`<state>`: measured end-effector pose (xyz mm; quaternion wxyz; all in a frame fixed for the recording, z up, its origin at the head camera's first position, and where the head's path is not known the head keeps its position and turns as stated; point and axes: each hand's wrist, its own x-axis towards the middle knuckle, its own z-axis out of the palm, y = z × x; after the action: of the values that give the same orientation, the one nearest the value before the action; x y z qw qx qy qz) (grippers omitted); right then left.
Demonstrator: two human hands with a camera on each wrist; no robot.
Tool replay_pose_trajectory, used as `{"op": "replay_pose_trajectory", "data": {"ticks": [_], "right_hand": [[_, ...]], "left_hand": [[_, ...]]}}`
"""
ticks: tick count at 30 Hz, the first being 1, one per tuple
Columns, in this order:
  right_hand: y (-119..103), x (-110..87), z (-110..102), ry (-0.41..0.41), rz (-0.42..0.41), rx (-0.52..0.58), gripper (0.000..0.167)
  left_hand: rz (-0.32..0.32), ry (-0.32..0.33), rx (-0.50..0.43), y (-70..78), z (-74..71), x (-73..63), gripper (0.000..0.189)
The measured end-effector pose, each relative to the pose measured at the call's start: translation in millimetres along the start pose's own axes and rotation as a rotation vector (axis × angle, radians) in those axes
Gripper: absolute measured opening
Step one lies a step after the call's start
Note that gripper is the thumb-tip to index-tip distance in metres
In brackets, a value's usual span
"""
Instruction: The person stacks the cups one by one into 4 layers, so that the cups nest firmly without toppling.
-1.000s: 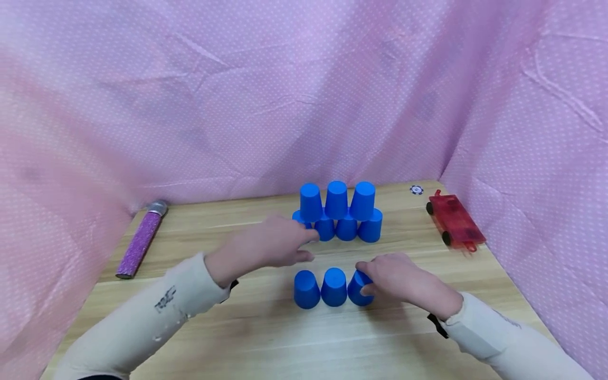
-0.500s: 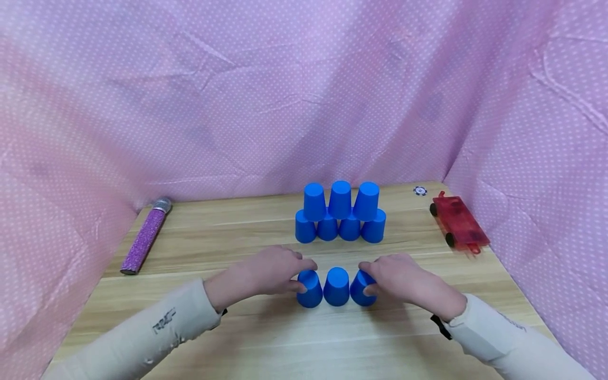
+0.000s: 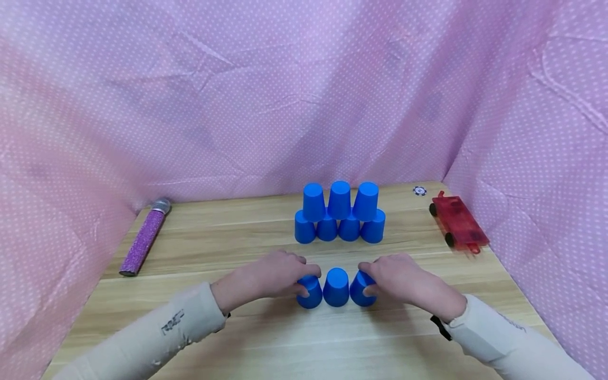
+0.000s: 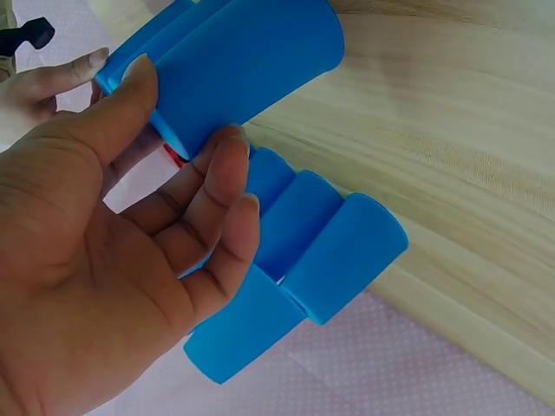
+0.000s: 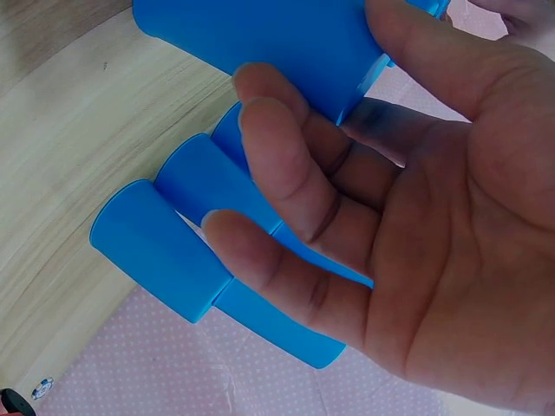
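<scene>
Pinching outer blue cups (image 3: pixel 312 300) of the near row (image 3: pixel 336 289) with left hand (image 3: pixel 281 274) and right hand (image 3: pixel 398 275) before a far two-tier stack (image 3: pixel 339 201).

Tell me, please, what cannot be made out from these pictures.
- Round chip, head view: print too small.
- Left sleeve, head view: marking blurred.
- Left front cup, head view: partly hidden by left hand.
- Red toy car, right wrist view: mostly cut off by lower-left corner.

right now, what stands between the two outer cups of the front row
In the head view, one upside-down blue cup stands between the left outer cup and the right outer cup.
</scene>
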<state>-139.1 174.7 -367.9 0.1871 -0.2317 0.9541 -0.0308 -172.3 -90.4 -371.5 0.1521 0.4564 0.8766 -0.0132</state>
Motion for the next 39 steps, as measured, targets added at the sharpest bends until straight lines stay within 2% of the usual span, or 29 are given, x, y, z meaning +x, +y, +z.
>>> {"op": "replay_pose_trajectory", "data": {"ticks": [5,11,25,34,39], "right_hand": [[2.6,-1.9,-0.1,-0.006,0.01,0.003,0.053],[6.7,-3.0,-3.1,-0.005,0.011,0.014,0.051],[6.0,-4.8,-2.9,-0.004,0.014,0.029,0.052],[9.4,-11.1,-32.6,0.021,0.039,-0.009,0.063],[13.1,-14.3,-51.6,0.088,0.002,-0.028,0.06]], "left_hand": [[0.001,-0.021,0.0,2.2,0.6,7.8,0.037],[-0.04,-0.07,0.04,10.0,-7.4,16.4,0.036],[-0.12,-0.176,0.058,21.8,-14.2,17.5,0.041],[-0.134,-0.177,0.051,21.5,-11.8,14.3,0.04],[-0.133,-0.174,0.05,20.1,-11.6,13.4,0.042]]}}
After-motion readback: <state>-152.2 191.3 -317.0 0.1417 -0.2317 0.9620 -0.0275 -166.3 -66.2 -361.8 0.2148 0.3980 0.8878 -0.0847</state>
